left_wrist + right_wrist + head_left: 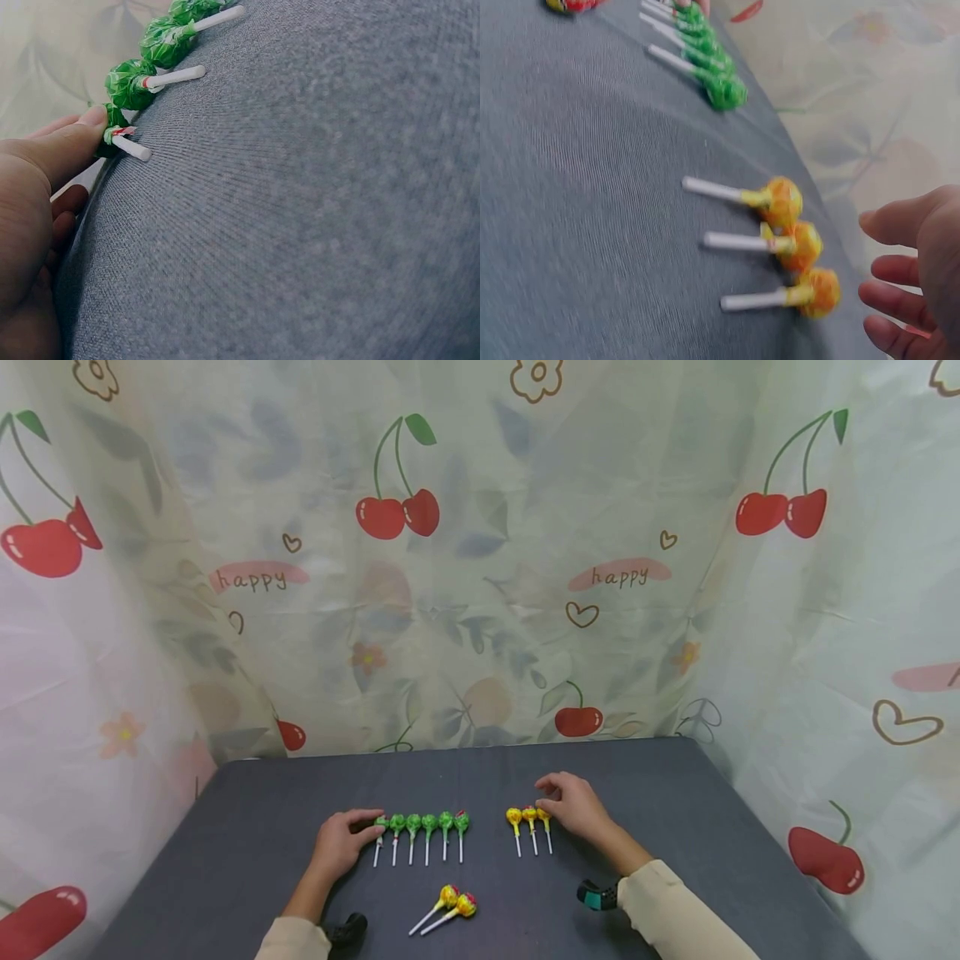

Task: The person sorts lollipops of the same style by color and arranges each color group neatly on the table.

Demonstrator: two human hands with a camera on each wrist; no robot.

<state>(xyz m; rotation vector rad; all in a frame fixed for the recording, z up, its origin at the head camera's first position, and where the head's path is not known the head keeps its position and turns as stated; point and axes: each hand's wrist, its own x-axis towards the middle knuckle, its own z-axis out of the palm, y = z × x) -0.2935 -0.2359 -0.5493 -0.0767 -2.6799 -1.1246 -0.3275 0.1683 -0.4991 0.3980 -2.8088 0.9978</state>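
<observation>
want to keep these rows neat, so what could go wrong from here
The left hand has its thumb on the leftmost green lollipop; a nudge might push it into its close neighbour and skew the row.

The right hand is right beside the rightmost yellow lollipop, so a stray brush could roll its round head out of line.

The two slanted lollipops lie nearer the person, where a passing sleeve might knock them.

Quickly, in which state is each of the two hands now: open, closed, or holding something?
Left hand: holding, pinches the leftmost green lollipop at its head.
Right hand: open, holding nothing, near the rightmost yellow lollipop.
</observation>
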